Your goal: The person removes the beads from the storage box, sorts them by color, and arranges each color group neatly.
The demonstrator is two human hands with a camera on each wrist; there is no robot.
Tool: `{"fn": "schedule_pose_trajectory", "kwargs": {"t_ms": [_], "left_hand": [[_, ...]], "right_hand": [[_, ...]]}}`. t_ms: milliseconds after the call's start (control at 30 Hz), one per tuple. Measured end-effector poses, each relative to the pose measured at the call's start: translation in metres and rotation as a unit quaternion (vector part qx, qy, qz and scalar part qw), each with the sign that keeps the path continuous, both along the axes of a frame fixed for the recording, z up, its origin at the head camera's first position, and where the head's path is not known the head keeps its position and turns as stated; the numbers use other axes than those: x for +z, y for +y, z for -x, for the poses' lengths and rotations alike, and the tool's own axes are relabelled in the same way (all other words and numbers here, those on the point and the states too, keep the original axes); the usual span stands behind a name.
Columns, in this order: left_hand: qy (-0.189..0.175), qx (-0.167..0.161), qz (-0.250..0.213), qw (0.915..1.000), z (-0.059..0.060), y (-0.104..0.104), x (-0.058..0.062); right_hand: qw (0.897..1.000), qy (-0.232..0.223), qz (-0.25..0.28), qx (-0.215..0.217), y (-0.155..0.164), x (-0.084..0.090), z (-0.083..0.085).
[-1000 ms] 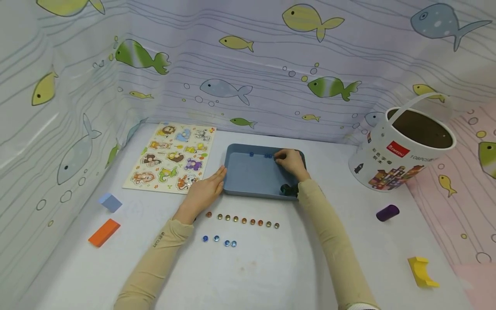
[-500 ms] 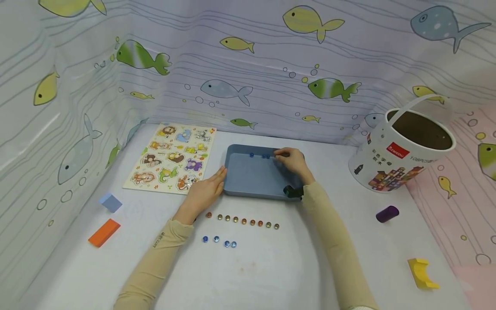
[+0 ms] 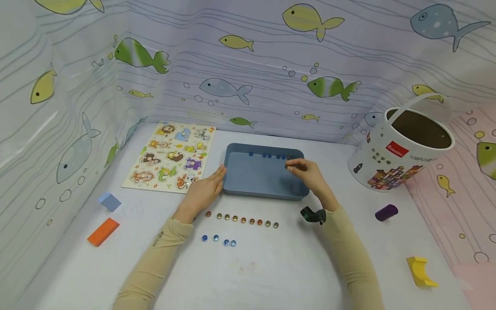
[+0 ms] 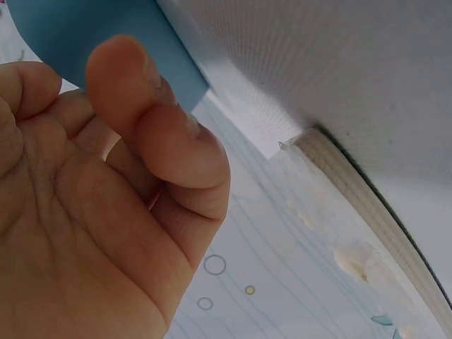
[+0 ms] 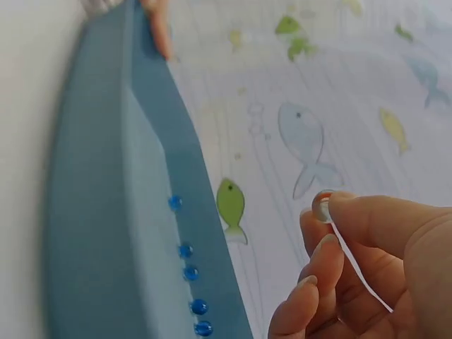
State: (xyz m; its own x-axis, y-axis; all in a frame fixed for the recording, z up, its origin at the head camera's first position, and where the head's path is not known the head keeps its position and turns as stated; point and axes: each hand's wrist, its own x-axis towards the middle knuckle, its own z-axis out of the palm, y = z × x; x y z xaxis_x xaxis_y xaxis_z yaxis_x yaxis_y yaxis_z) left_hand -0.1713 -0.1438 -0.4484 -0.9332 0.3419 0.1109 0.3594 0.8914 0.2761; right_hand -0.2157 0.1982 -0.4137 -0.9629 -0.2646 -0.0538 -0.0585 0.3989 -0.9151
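A blue tray (image 3: pixel 252 178) lies in the middle of the table, with several blue marbles (image 3: pixel 267 155) lined along its far wall. My right hand (image 3: pixel 291 165) hovers over the tray's right side and pinches a small clear marble (image 5: pixel 322 206) between thumb and forefinger. In the right wrist view the right hand (image 5: pixel 326 226) is above the tray (image 5: pixel 106 212) and the blue marbles (image 5: pixel 185 251). My left hand (image 3: pixel 211 183) rests with straight fingers against the tray's left edge; the left wrist view shows the left hand (image 4: pixel 141 106) beside the tray corner (image 4: pixel 70 28).
Rows of amber marbles (image 3: pixel 242 220) and blue marbles (image 3: pixel 218 240) lie in front of the tray. An animal puzzle board (image 3: pixel 170 156) is at the left, a white bucket (image 3: pixel 403 150) at the right. Purple (image 3: pixel 386 212), yellow (image 3: pixel 420 271), orange (image 3: pixel 103 231) and blue (image 3: pixel 110 201) blocks lie scattered.
My right hand has drawn back from the tray's far wall toward me and to the right, lifting with a marble pinched. The left hand has stayed on the tray's edge.
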Motion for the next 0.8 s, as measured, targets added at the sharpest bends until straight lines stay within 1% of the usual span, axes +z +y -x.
{"fn": "schedule_pose_trajectory", "kwargs": {"t_ms": [100,200,300,433,500,600,700,800], "left_hand": [[-0.002,-0.001,-0.001,1.0000,0.001,0.001,0.000],[0.000,-0.003,-0.001,1.0000,0.002,0.001,0.001],[0.001,-0.003,0.002,1.0000,0.002,0.001,0.001],[-0.004,-0.004,0.003,1.0000,0.001,0.002,0.001],[-0.006,0.000,0.001,1.0000,0.000,0.002,0.001],[-0.006,0.007,-0.005,0.9999,-0.001,0.002,0.000],[-0.008,0.010,-0.009,0.9999,-0.001,0.001,0.000],[-0.008,0.009,-0.008,0.9999,0.000,0.000,-0.001]], "right_hand": [[1.000,-0.010,0.016,0.014,0.007,0.000,-0.023],[1.000,-0.008,0.020,0.023,0.012,-0.004,-0.045],[0.999,-0.002,0.014,0.037,0.015,-0.014,-0.066],[0.998,-0.014,0.002,0.059,0.015,-0.032,-0.088],[0.997,-0.015,-0.009,0.072,0.015,-0.040,-0.095],[0.995,-0.004,-0.038,0.088,0.014,-0.048,-0.099],[0.992,0.012,-0.061,0.110,0.014,-0.052,-0.100],[0.989,0.024,-0.067,0.131,0.012,-0.053,-0.100]]}}
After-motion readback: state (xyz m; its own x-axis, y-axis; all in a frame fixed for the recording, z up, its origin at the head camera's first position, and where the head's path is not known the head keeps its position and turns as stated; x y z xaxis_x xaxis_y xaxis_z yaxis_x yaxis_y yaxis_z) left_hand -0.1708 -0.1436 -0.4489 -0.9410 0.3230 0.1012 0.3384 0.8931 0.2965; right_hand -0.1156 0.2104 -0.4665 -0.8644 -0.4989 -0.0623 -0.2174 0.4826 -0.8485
